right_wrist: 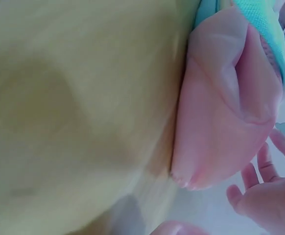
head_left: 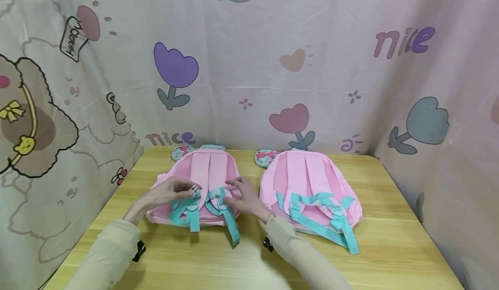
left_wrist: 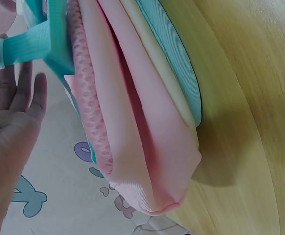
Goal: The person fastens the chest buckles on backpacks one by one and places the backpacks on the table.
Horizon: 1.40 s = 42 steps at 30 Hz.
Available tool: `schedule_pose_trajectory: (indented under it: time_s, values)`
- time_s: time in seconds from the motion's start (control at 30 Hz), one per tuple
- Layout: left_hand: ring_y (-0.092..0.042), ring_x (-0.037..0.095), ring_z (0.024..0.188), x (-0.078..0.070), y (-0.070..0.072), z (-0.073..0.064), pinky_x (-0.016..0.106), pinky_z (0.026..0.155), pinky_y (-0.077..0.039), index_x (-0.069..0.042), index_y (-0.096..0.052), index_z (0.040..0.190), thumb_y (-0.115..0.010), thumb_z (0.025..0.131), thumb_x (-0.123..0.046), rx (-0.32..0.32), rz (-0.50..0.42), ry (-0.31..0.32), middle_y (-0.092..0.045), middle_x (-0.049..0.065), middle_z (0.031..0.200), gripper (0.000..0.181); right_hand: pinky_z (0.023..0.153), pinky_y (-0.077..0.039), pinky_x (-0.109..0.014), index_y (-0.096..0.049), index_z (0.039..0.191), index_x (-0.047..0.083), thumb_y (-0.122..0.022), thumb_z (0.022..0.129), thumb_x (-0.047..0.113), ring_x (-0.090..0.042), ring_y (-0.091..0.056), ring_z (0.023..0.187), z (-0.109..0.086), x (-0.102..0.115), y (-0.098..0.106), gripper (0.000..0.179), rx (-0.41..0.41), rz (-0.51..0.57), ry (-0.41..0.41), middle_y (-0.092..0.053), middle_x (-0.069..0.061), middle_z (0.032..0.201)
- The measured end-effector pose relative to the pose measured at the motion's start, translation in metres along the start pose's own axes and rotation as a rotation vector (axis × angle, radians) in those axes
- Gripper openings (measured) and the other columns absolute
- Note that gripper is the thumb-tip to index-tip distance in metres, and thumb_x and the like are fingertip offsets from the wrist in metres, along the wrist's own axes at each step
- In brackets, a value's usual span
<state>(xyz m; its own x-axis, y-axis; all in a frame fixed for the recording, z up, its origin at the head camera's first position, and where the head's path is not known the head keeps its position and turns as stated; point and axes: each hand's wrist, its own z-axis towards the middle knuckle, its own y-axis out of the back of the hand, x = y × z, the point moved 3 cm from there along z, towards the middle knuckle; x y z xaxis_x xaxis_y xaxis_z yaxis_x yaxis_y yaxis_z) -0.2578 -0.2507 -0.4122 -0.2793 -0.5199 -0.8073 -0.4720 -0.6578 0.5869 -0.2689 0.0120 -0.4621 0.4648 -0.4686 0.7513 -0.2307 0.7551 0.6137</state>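
Note:
A pink backpack [head_left: 212, 164] with teal straps lies on the left, its shoulder straps facing up. My left hand [head_left: 171, 192] pinches a white buckle [head_left: 194, 189] at the end of the left teal strap [head_left: 193, 218]. In the left wrist view that buckle [left_wrist: 0, 53] is between the fingers, the webbing drawn out from the bag. Over the backpack's right side, my right hand [head_left: 247, 197] has its fingers spread and loosely bent beside the other teal strap [head_left: 231, 225]. The right wrist view shows those fingers [right_wrist: 265, 164] apart beside the pink fabric [right_wrist: 211, 112].
A second pink backpack [head_left: 306, 173] lies to the right, a teal strap [head_left: 315, 227] looped across its lower part. Small round teal pouches [head_left: 266, 158] sit behind the bags. The wooden table [head_left: 202, 264] ends at a printed curtain [head_left: 241, 65].

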Motion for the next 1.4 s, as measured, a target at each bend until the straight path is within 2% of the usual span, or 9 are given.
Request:
schedule_pose_trajectory:
  time_s: [0.13,0.27,0.37,0.5,0.6,0.8,0.9,1.13,1.4]
  values:
    - [-0.063,0.006,0.112,-0.001,0.0,-0.001,0.018,0.089,-0.052,0.003,-0.06,0.134,-0.058,0.103,-0.02,0.012,-0.01,-0.01,-0.063,0.027,0.134,0.039,0.097,-0.042,-0.041,-0.072,0.12,0.01,-0.07,0.089,0.028,-0.026,-0.047,0.115,0.007,0.007,-0.004,0.036,0.002,-0.081,-0.023,-0.058,-0.011,0.118]
    - [-0.062,0.028,0.123,0.001,0.001,-0.003,0.016,0.092,-0.049,-0.002,-0.062,0.135,-0.056,0.104,-0.021,-0.003,0.008,-0.012,-0.062,0.024,0.137,0.037,0.097,-0.042,-0.039,-0.075,0.115,0.013,-0.071,0.09,0.029,-0.025,-0.044,0.117,0.013,0.013,-0.009,0.03,0.036,-0.126,-0.063,-0.058,-0.009,0.12]
    - [-0.058,0.041,0.128,0.003,0.003,-0.005,0.016,0.096,-0.048,-0.004,-0.063,0.134,-0.055,0.104,-0.022,-0.028,0.038,-0.012,-0.064,0.021,0.137,0.036,0.101,-0.042,-0.041,-0.075,0.116,0.015,-0.072,0.091,0.027,-0.026,-0.042,0.124,0.016,0.02,-0.013,0.028,0.071,-0.101,-0.039,-0.057,-0.008,0.126]
    - [-0.059,0.039,0.127,0.006,0.005,-0.008,0.024,0.099,-0.049,-0.005,-0.063,0.134,-0.056,0.104,-0.025,-0.056,0.067,0.017,-0.065,0.019,0.136,0.037,0.107,-0.042,-0.042,-0.075,0.117,0.013,-0.073,0.09,0.02,-0.026,-0.043,0.128,0.021,0.027,-0.02,0.028,0.109,-0.11,0.056,-0.061,-0.008,0.129]
    - [-0.062,0.033,0.123,0.008,0.007,-0.01,0.024,0.098,-0.049,-0.005,-0.064,0.133,-0.058,0.103,-0.026,-0.061,0.079,0.037,-0.067,0.018,0.133,0.037,0.108,-0.042,-0.039,-0.074,0.119,0.013,-0.073,0.09,0.02,-0.025,-0.047,0.127,0.025,0.028,-0.026,0.03,0.124,-0.169,0.092,-0.065,-0.007,0.13]
    - [-0.067,0.007,0.1,0.012,0.009,-0.009,0.017,0.087,-0.053,0.001,-0.067,0.124,-0.06,0.101,-0.02,-0.064,0.064,0.033,-0.072,0.019,0.118,0.032,0.102,-0.041,-0.035,-0.071,0.126,0.016,-0.07,0.09,0.024,-0.022,-0.048,0.117,0.027,0.028,-0.034,0.037,0.155,-0.34,0.074,-0.063,-0.004,0.128]
    - [-0.064,0.001,0.094,0.013,0.008,-0.008,0.018,0.085,-0.054,0.003,-0.068,0.121,-0.061,0.101,-0.018,-0.064,0.066,0.016,-0.073,0.018,0.112,0.03,0.097,-0.039,-0.032,-0.071,0.127,0.018,-0.07,0.089,0.023,-0.019,-0.045,0.11,0.028,0.027,-0.036,0.038,0.156,-0.368,0.048,-0.061,-0.003,0.124]
    - [-0.063,0.001,0.095,0.009,0.005,-0.007,0.018,0.088,-0.052,0.0,-0.071,0.116,-0.06,0.101,-0.013,-0.086,0.132,-0.068,-0.074,0.013,0.106,0.023,0.09,-0.039,-0.028,-0.075,0.114,0.019,-0.073,0.085,0.023,-0.015,-0.044,0.1,0.027,0.027,-0.038,0.029,0.154,-0.391,0.01,-0.061,-0.001,0.11]
    - [-0.06,0.007,0.094,0.009,-0.001,-0.006,0.019,0.085,-0.05,-0.002,-0.067,0.112,-0.055,0.103,-0.009,-0.074,0.157,-0.063,-0.07,0.01,0.104,0.017,0.09,-0.044,-0.026,-0.072,0.108,0.012,-0.07,0.084,0.021,-0.015,-0.047,0.101,0.027,0.019,-0.041,0.026,0.131,-0.348,-0.02,-0.06,-0.002,0.109]
